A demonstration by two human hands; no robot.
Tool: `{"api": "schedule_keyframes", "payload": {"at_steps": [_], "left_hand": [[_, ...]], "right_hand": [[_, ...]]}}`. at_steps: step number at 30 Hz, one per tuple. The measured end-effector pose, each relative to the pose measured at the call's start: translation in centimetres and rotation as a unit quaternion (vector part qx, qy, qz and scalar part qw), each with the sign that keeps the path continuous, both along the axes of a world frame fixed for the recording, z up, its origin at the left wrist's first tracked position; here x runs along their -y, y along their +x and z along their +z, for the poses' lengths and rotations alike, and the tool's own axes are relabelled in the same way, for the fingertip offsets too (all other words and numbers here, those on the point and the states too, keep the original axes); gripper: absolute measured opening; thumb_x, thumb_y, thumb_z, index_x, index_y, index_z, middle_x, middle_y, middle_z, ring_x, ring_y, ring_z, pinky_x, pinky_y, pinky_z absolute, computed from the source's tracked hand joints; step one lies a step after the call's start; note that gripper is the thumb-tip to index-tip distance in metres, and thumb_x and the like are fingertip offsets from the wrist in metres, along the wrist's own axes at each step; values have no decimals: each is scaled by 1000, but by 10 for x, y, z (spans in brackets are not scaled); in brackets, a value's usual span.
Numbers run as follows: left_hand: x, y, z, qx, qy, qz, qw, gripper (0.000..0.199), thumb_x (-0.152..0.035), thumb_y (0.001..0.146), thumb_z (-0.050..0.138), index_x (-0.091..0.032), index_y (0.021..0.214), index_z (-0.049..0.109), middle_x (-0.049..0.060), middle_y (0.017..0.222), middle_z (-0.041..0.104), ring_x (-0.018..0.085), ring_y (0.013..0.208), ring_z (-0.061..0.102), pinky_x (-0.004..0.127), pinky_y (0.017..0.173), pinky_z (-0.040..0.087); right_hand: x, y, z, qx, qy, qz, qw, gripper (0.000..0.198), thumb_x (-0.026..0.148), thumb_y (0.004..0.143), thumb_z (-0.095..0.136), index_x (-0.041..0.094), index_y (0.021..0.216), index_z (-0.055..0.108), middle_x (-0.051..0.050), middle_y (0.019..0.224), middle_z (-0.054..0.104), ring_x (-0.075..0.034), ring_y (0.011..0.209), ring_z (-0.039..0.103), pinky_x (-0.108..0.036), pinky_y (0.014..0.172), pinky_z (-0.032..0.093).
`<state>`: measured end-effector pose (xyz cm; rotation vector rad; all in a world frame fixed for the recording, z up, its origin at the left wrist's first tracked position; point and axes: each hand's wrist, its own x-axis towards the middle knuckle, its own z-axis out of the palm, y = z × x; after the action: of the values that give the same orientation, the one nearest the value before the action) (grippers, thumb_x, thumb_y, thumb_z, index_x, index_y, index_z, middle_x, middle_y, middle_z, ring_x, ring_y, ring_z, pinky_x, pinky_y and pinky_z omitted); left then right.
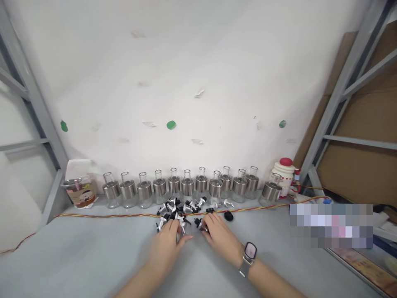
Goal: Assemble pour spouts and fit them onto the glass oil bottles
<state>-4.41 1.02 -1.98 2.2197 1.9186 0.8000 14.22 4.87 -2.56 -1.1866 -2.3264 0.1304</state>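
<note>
A loose pile of black-and-silver pour spouts (173, 203) lies at the middle of the grey table (93, 252). My left hand (166, 242) is at the near edge of the pile, its thumb and fingers closed around a silver spout (183, 228) that is partly hidden. Just to the right, my right hand (215, 229), with a watch on its wrist, pinches another spout (198, 223) whose black end points left. Beyond the right fingertips a round black cap (228, 215) rests on the table.
Several glass bottles (159, 186) with steel sleeves line the wall, all without stoppers. A twisted red-yellow wire (124, 214) crosses in front of them. A plastic tub (81, 192) stands left, a white jar with a red lid (283, 176) right. Metal shelf posts (333, 91) flank the table.
</note>
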Motion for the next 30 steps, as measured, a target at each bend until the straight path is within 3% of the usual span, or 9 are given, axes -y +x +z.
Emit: {"api": "schedule_keyframes", "payload": {"at_steps": [3, 6, 8, 12, 15, 18, 25, 27, 30], "left_hand": [[0, 1, -5, 21, 28, -30, 999, 22, -37, 78, 51, -19, 90, 55, 5, 82, 56, 20, 75, 54, 30, 66, 41], [-2, 1, -12, 27, 59, -71, 995, 40, -29, 77, 54, -23, 115, 47, 7, 99, 54, 22, 88, 54, 34, 75, 44], [-2, 0, -15, 30, 78, -97, 992, 51, -30, 76, 56, -26, 124, 40, 8, 108, 52, 23, 98, 52, 36, 81, 43], [1, 1, -13, 75, 70, -159, 982, 56, -39, 74, 58, -25, 124, 40, 10, 116, 49, 25, 107, 47, 39, 89, 39], [9, 6, -6, 152, 14, -188, 970, 43, -37, 79, 51, -21, 119, 42, 11, 111, 50, 23, 101, 49, 36, 87, 40], [17, 13, 1, 219, -22, -179, 959, 22, -32, 86, 39, -20, 101, 50, 7, 95, 53, 19, 87, 51, 32, 80, 41], [16, 18, 3, 287, -47, -120, 949, 19, -37, 84, 42, -20, 79, 49, 2, 83, 46, 16, 75, 46, 26, 70, 38], [14, 18, 2, 332, -60, -115, 934, 25, -41, 84, 40, -19, 76, 49, 1, 78, 46, 15, 71, 45, 25, 67, 38], [12, 19, -1, 426, -122, -126, 888, 35, -49, 85, 33, -19, 74, 48, -2, 68, 45, 13, 62, 44, 23, 60, 37]], "right_hand": [[-3, 3, -3, -75, -54, -17, 996, 20, 2, 73, 41, 18, 82, 49, -5, 82, 56, -18, 78, 52, -29, 70, 40], [-8, 5, -7, -208, -149, -6, 967, 13, 11, 76, 44, 19, 86, 46, -2, 79, 58, -16, 72, 54, -28, 65, 41], [-9, 4, -7, -302, -234, 28, 924, 10, 20, 76, 50, 20, 85, 44, 0, 72, 59, -15, 65, 55, -27, 61, 41], [-1, -6, 0, -426, -383, 99, 814, 29, 38, 67, 64, 19, 78, 45, 4, 60, 57, -11, 52, 54, -25, 54, 41], [11, -15, 10, -457, -419, 124, 775, 35, 44, 60, 69, 18, 74, 49, 4, 61, 57, -10, 51, 53, -25, 54, 42], [19, -21, 17, -459, -398, 129, 784, 33, 44, 63, 67, 16, 75, 54, 2, 63, 57, -10, 55, 54, -26, 58, 43], [6, -13, 7, -493, -296, 40, 817, 42, 57, 78, 41, 17, 82, 51, 2, 60, 51, -11, 49, 49, -25, 49, 41], [5, -10, 5, -480, -288, 49, 827, 40, 55, 82, 34, 18, 79, 48, 2, 60, 48, -11, 49, 48, -24, 49, 40], [15, -10, 9, -387, -273, 96, 876, 33, 48, 86, 33, 19, 76, 45, 3, 61, 46, -11, 54, 46, -23, 53, 39]]}}
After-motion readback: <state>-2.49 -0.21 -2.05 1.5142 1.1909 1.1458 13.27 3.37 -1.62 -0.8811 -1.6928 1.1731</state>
